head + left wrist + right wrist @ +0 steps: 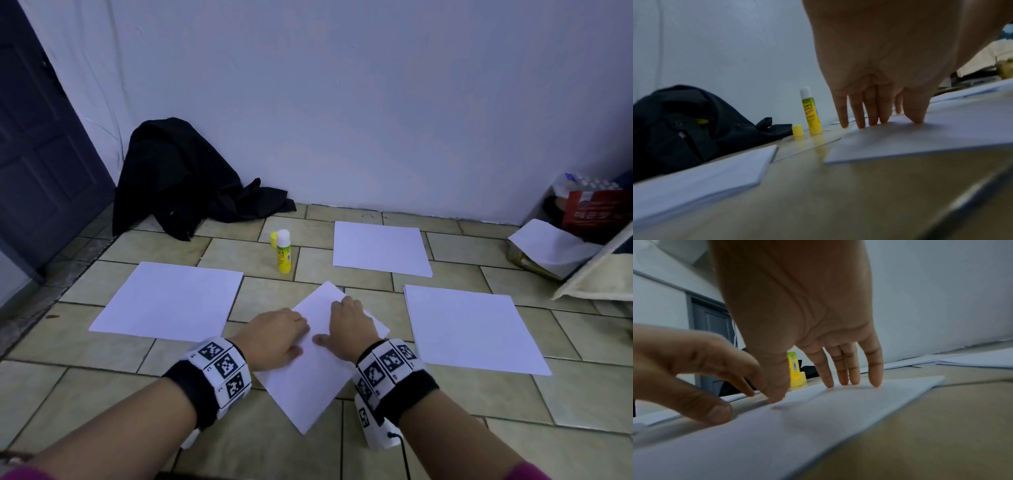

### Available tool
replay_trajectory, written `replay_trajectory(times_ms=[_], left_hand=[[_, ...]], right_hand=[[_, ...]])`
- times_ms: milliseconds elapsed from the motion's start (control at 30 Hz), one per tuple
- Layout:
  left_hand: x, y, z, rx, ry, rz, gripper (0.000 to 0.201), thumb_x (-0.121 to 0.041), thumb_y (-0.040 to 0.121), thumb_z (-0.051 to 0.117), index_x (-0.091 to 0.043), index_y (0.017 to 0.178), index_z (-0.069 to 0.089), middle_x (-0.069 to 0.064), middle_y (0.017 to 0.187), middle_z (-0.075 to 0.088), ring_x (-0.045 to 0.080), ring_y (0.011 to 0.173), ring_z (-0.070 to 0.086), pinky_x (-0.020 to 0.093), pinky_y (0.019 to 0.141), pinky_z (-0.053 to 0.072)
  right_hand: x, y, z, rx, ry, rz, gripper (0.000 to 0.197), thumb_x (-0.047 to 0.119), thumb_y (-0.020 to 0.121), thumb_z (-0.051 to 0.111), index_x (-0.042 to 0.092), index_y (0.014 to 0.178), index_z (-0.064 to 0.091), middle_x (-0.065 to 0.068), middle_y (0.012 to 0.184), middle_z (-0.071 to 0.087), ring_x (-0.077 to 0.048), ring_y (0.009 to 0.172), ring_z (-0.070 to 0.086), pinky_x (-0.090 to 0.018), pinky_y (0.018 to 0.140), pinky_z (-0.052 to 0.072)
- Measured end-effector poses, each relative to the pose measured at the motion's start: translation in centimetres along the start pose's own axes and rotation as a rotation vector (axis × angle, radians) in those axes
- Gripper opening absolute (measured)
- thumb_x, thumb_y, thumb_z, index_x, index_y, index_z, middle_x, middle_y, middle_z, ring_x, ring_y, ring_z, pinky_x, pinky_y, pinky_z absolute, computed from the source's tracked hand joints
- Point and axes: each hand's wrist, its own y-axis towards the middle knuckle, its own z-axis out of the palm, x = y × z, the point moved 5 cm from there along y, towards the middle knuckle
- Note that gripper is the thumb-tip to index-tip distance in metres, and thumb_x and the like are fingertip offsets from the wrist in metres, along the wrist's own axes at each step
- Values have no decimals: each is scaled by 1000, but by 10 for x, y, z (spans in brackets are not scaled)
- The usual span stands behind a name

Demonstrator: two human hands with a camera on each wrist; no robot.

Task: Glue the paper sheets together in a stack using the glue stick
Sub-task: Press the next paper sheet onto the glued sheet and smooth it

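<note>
Both hands, the left hand [274, 337] and right hand [349, 322], press straight fingers flat on the nearest paper sheet [308, 380] on the floor [428, 445]. Beyond it the uncapped glue stick [283, 251] stands upright beside its cap [273, 238].

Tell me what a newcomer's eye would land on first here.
Both hands, left hand and right hand, press fingertips on the tilted centre paper on the tiled floor. Behind it stands the uncapped yellow glue stick, its cap beside it. A black garment is heaped against the wall.
</note>
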Motion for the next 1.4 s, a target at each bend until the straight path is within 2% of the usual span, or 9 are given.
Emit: replay_trajectory(times_ms=[133, 300, 433, 567, 800, 967, 1100, 1267, 1400], left_hand=[[3, -2, -11, -31, -98, -48, 27, -37, 89, 61, -22, 110, 68, -4, 107, 66, 16, 102, 59, 21, 71, 33], [31, -1, 3, 56, -153, -260, 94, -51, 81, 68, -10, 150, 20, 7, 158, 17, 19, 147, 13, 39, 115, 24], [38, 0, 16, 242, -115, -286, 100, -61, 87, 54, -11, 154, -1, 7, 161, -12, 18, 147, -15, 52, 118, 11], [41, 1, 17, 242, 27, -294, 103, -67, 87, 46, -6, 152, -6, 8, 161, -11, 17, 148, -10, 49, 117, 15], [41, -1, 18, 241, 62, -296, 103, -69, 88, 40, -5, 152, -9, 8, 160, -14, 15, 148, -11, 47, 117, 14], [39, 0, 9, 198, 125, -316, 102, -74, 84, 40, -4, 152, 11, 10, 161, 8, 19, 148, 9, 43, 116, 21], [38, -6, -9, 38, 165, -342, 65, -68, 88, 41, -11, 112, 58, 5, 122, 58, 21, 113, 51, 32, 87, 39], [38, -13, -2, 38, -45, -91, 60, -37, 92, 56, -16, 144, 34, -1, 156, 22, 15, 144, 19, 29, 111, 28], [38, -11, 0, 46, -95, -96, 55, -40, 92, 58, -18, 139, 41, -1, 138, 44, 16, 127, 40, 29, 101, 37]], right_hand=[[16, 5, 2, 37, 7, -122, 84, 49, 74, 74, 4, 133, 35, -9, 134, 35, -25, 127, 33, -39, 96, 42], [39, 4, 2, 158, 53, -294, 90, 27, 79, 76, 12, 148, 20, -4, 151, 23, -23, 138, 28, -45, 110, 29], [54, -1, 1, 244, 28, -366, 94, 5, 84, 66, 10, 152, 1, -8, 156, 19, -28, 136, 36, -53, 117, 7], [36, 4, -3, 239, 55, -269, 89, 26, 84, 69, 16, 149, 8, -12, 133, 54, -30, 126, 48, -52, 118, 3], [-47, 2, -15, 190, 150, -26, 98, 65, 76, 63, 22, 147, 13, -1, 140, 50, -22, 131, 45, -49, 118, -3], [-36, -1, -16, 131, -78, -20, 104, 58, 66, 76, 15, 145, 23, -5, 147, 32, -24, 137, 29, -47, 115, 19], [-18, -11, -20, 1, -258, 55, 51, 33, 89, 61, 10, 129, 41, -12, 135, 33, -31, 122, 37, -38, 95, 39], [7, -21, 5, 94, -101, -17, 62, 45, 90, 58, 5, 132, 37, -11, 135, 33, -30, 125, 34, -41, 95, 40], [3, -13, 3, 137, -85, -128, 74, 41, 90, 59, 9, 146, 23, -9, 154, 16, -29, 139, 20, -45, 106, 32]])
